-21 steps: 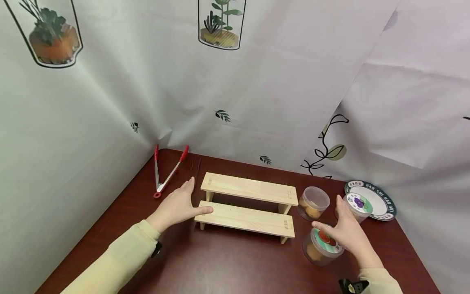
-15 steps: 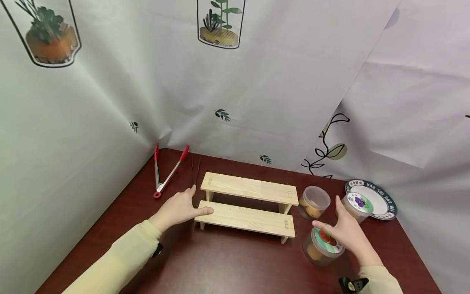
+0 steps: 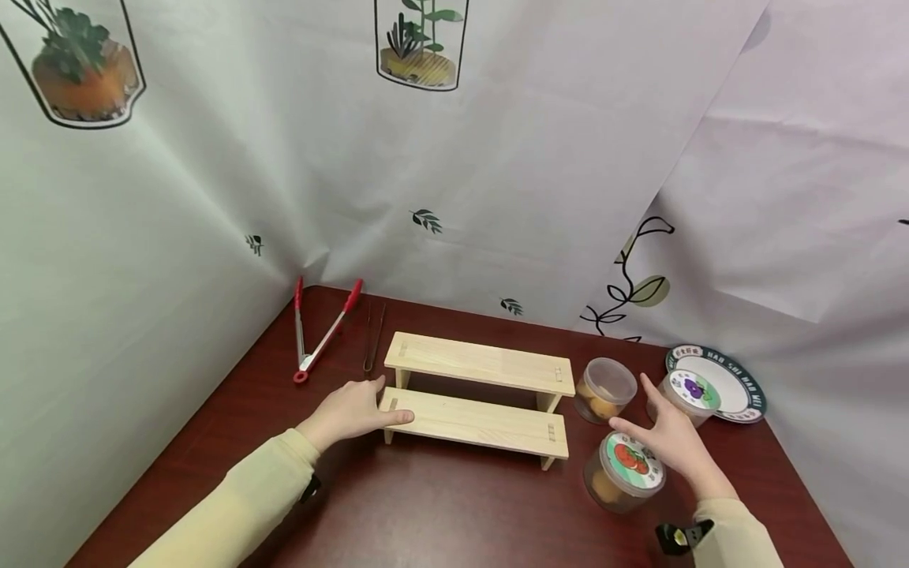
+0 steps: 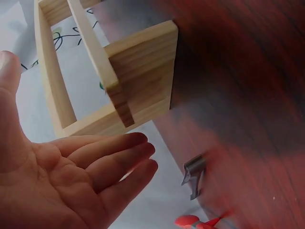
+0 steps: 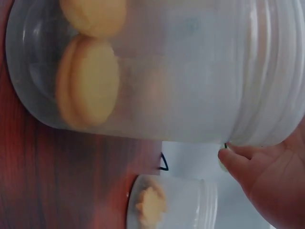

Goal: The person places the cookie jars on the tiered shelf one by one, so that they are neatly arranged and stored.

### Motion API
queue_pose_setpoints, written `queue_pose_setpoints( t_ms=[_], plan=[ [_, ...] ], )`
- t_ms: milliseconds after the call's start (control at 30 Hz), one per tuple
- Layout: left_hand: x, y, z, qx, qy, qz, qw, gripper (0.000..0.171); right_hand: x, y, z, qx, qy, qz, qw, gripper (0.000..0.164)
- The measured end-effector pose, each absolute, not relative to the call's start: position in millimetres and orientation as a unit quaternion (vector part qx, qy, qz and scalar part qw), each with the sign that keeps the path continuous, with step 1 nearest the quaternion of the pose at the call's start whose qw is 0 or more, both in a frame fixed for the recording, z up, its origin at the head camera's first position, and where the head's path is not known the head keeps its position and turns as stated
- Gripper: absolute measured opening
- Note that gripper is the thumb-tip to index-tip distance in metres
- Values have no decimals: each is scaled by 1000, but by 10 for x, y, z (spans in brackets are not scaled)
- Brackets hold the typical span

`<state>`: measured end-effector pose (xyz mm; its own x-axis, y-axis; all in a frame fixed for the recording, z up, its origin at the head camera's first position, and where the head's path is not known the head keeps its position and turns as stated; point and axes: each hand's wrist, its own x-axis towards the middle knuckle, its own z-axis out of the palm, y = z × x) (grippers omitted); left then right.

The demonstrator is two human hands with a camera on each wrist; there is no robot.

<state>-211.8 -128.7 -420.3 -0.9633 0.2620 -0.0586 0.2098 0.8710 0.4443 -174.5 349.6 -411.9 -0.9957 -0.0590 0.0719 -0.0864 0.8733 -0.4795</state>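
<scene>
A two-step wooden rack [image 3: 480, 364] stands on the dark red table. At its left end is my left hand [image 3: 348, 412], its thumb over the lower step's corner. In the left wrist view my left palm [image 4: 81, 181] faces the rack's end [image 4: 147, 71] with straight fingers; contact cannot be told. My right hand [image 3: 676, 443] hovers with thumb and fingers spread, just behind a tomato-labelled jar [image 3: 612, 491]. The right wrist view has a clear jar [image 5: 186, 71] of round biscuits up close, the right fingers [image 5: 238, 167] appearing beyond its lid end.
A lidless-looking jar [image 3: 604, 394] with biscuits stands right of the rack. Behind the right hand are a jar with a purple-flower label [image 3: 694, 393] and a green-rimmed plate [image 3: 751, 394]. Red-handled tongs [image 3: 328, 338] and thin tweezers [image 3: 373, 341] lie at back left, near the cloth wall.
My left fingers have come down and closer to the rack's left end. The right hand has shifted slightly back from the tomato-labelled jar, uncovering more of its lid.
</scene>
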Motion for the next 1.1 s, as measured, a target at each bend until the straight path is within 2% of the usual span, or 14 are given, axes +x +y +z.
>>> queue_pose_setpoints(
  t_ms=[200, 433, 933, 1100],
  plan=[
    [-2165, -1270, -4236, 139, 960, 239, 47, 90, -1820, 3556, -4139, 41, -961, 271, 22, 98],
    [-2211, -1270, -4264, 128, 961, 240, 39, 68, -1953, 3556, -4213, 35, -957, 287, 32, 101],
    [-2223, -1250, -4288, 110, 969, 213, 60, 58, -2112, 3608, -4375, 25, -967, 250, 44, 103],
    [-2218, -1225, -4292, 113, 969, 216, 45, 49, -2124, 3632, -4437, 23, -967, 249, 45, 102]
  ],
)
